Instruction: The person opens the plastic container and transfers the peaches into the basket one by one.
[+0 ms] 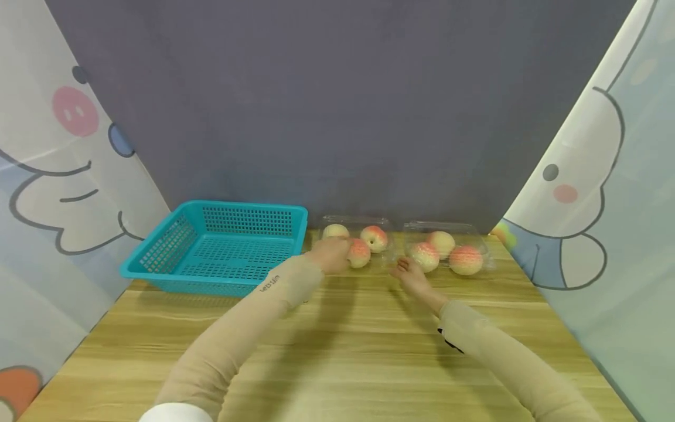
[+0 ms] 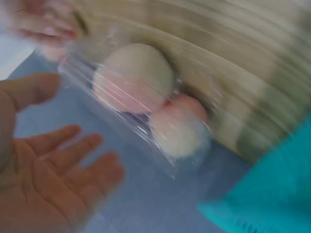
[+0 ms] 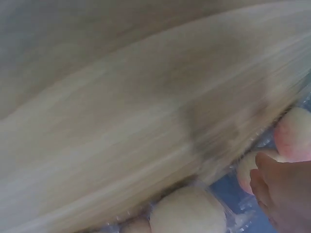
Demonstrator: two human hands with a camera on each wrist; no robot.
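Two clear plastic boxes stand side by side at the back of the table in the head view. The left box point(image 1: 354, 220) holds a pale peach point(image 1: 334, 230) and two pink-tinged peaches point(image 1: 375, 239). My left hand point(image 1: 329, 255) is over its front left part, hiding some of it; in the left wrist view its fingers point(image 2: 73, 145) are spread and hold nothing. The right box point(image 1: 445, 226) contains three peaches point(image 1: 466, 260). Just in front of its left corner, my right hand point(image 1: 413, 278) has bent fingers, with nothing visible in them. The wrist views are blurred.
A turquoise perforated plastic basket point(image 1: 213, 287) sits to the left of the boxes. Behind the wooden table point(image 1: 348, 357) hangs a dark grey backdrop point(image 1: 343, 111), and cartoon-printed curtains point(image 1: 580, 176) flank both sides.
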